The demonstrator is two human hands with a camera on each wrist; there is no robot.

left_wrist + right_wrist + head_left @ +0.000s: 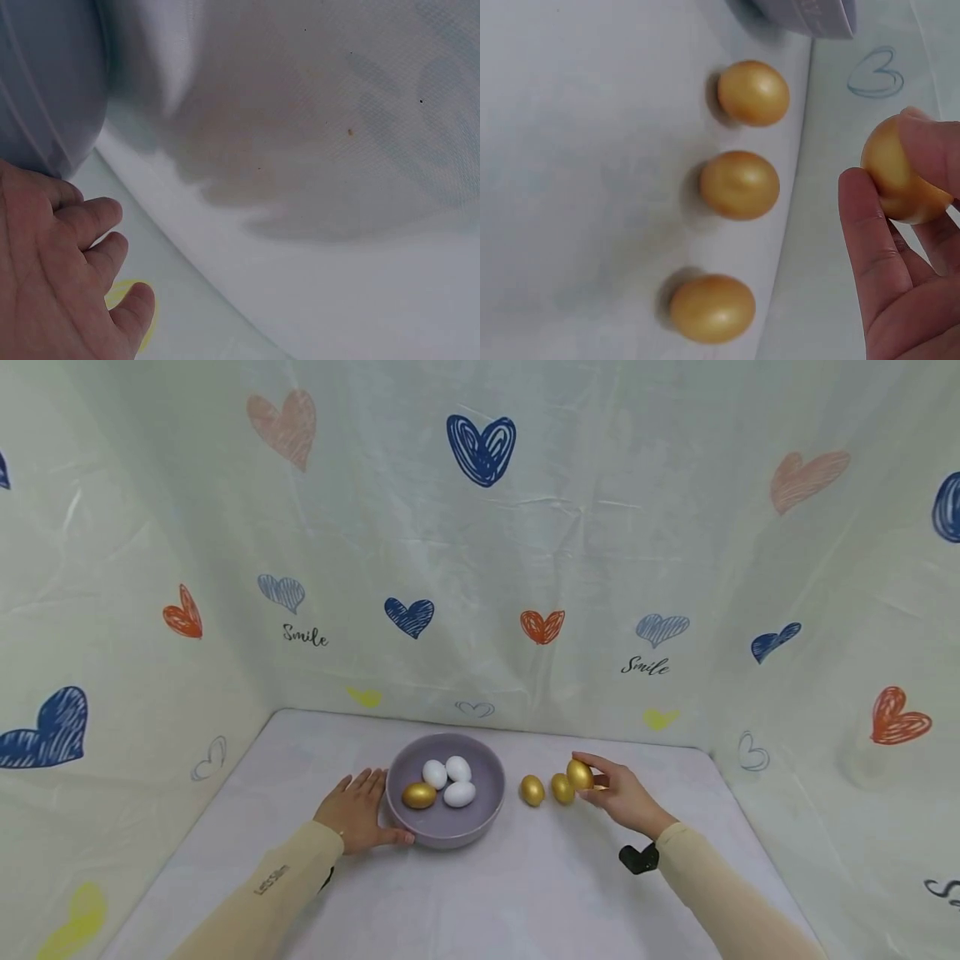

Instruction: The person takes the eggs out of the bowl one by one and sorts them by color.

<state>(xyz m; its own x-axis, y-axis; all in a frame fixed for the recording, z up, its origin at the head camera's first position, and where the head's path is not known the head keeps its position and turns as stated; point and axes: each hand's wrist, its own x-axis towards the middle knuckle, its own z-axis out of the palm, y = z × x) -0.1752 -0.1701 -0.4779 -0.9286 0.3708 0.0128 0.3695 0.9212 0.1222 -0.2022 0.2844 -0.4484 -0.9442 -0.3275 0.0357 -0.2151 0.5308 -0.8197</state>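
Fingertips of the right hand [622, 795] pinch a gold egg [579, 774], long axis roughly upright, above the table [525, 893]; left hand [358, 810] lies flat against the grey bowl [480, 822].

In the left wrist view, the round grey-lilac bowl [45, 82] is a soft blur, cut off by the top and left edges. The left hand [52, 270] runs off the left and bottom edges, its thumb out of sight, and its fingers cover part of a yellow mark on the cloth [124, 292].

In the right wrist view, the right hand [900, 255] is cropped at the right and bottom, and its fingers cover part of the shiny gold egg [896, 176] it holds.

From the head camera, the gold egg lying farthest from the bowl [712, 307] is hidden behind that hand. The small black object at the right wrist [639, 858] is too small to identify, and the lettering on the beige left sleeve [272, 879] is unreadable.
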